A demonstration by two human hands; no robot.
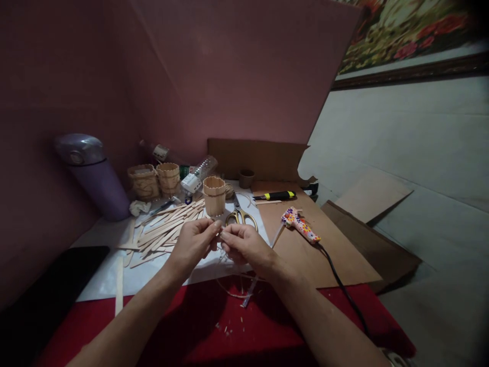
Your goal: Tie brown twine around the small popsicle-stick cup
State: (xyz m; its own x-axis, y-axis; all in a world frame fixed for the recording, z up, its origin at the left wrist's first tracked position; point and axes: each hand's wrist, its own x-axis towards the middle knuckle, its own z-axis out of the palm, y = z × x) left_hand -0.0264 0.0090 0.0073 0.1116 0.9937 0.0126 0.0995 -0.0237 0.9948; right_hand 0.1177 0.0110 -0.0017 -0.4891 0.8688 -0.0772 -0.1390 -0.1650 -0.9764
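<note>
Just below the right hand (244, 244), a thin cord (234, 295) loops onto the red cloth (191, 321). It and the left hand (195, 239) pinch narrowly, fingertips nearly meeting, their grip's contents indistinct. Both forearms converge forward. Scissors (251, 218) crowd just beyond; rightward, cardboard (305, 267) offers bare room.

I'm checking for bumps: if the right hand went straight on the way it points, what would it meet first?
Most likely the left hand, whose fingertips sit just ahead of those of the right hand; whether they already touch is hard to tell.
</note>
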